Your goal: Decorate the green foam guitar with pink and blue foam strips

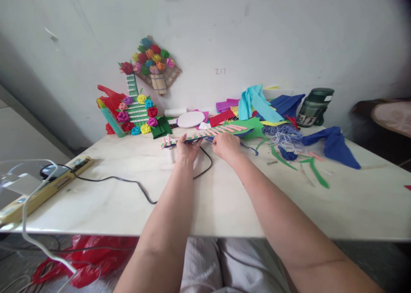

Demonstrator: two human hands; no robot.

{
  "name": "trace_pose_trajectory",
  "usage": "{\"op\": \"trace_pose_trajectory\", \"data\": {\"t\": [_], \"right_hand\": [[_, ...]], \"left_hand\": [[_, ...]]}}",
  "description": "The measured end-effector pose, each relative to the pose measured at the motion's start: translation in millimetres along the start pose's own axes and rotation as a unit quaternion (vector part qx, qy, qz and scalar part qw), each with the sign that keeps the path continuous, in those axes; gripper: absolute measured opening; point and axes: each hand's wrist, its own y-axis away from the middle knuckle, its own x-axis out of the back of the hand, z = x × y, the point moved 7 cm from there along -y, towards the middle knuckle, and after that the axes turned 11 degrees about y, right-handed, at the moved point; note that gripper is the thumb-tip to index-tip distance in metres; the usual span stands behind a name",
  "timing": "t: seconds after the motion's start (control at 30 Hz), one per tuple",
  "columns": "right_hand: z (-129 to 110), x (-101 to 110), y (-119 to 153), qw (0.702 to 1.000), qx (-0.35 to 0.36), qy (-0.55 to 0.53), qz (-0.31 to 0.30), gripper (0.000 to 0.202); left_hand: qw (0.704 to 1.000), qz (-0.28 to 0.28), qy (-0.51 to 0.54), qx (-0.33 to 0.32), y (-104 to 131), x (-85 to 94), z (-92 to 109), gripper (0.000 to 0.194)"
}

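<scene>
A long flat craft piece [231, 129], green and dark blue with pink strips across its top, is held nearly level above the white table. My left hand [188, 149] is closed on it near its narrow left end, thumb on the near edge and fingers beneath. My right hand [226, 146] has its fingers pinched together at the near edge, by a thin dark blue strip [249, 148] that trails off to the right. What exactly the right fingertips hold is hidden.
A black cable [120, 178] crosses the table [224, 207] from a power strip [58, 186]. Paper flowers on a guitar-shaped craft [138, 109] stand back left. Coloured paper [253, 102], tangled string [282, 137], green scraps [317, 173] and a dark bottle [315, 107] lie or stand right.
</scene>
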Motion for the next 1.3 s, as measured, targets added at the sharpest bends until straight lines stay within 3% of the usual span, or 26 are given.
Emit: {"op": "trace_pose_trajectory", "data": {"t": [1.3], "right_hand": [[-1.6,-1.4,-3.5,1.0,0.028,-0.004,0.013,0.025]], "left_hand": [[1.0,-0.006,0.005,0.017,1.4,-2.3,-4.6,0.004]]}}
